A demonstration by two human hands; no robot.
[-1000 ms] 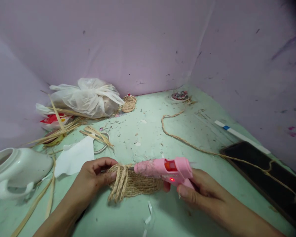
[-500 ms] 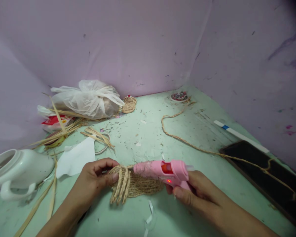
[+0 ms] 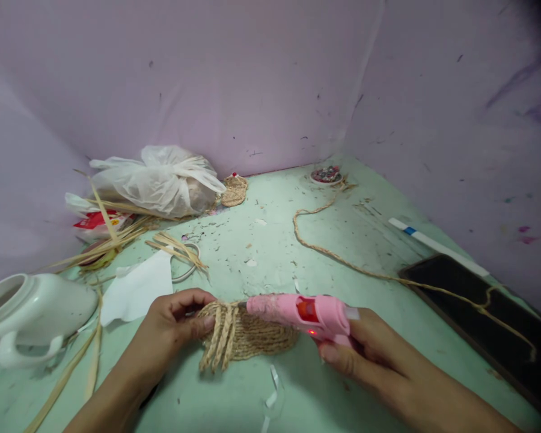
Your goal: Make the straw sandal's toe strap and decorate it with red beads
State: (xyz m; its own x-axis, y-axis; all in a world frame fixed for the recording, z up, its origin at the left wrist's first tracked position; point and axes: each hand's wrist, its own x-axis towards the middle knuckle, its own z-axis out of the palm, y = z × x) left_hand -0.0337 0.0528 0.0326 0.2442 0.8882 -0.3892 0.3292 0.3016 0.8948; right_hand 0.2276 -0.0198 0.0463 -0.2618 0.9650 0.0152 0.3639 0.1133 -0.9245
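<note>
A woven piece of braided straw cord [image 3: 264, 337] is pinched at its left end by my left hand [image 3: 180, 325], thumb on top. Several short braided strands hang over that end, side by side. In my right hand [image 3: 365, 349] is a pink glue gun [image 3: 315, 316], a red light glowing on its side and a clear glue stick poking out of the back. The gun points left, its nozzle tip at the upper edge of the woven piece, close to the strands. Whether the tip touches the cord I cannot tell.
At left lie a white ceramic pitcher [image 3: 40, 307], white paper [image 3: 139, 288] and straw strips [image 3: 94, 252] beside a tied plastic bag [image 3: 162, 183]. A small woven piece [image 3: 234, 191] and a dish of beads [image 3: 326, 175] stand behind. A long cord [image 3: 342, 260] crosses a dark flat panel [image 3: 473, 325].
The glue gun has shifted slightly right with my right hand, its nozzle backing off a little from the strands. My left hand still pinches the woven piece.
</note>
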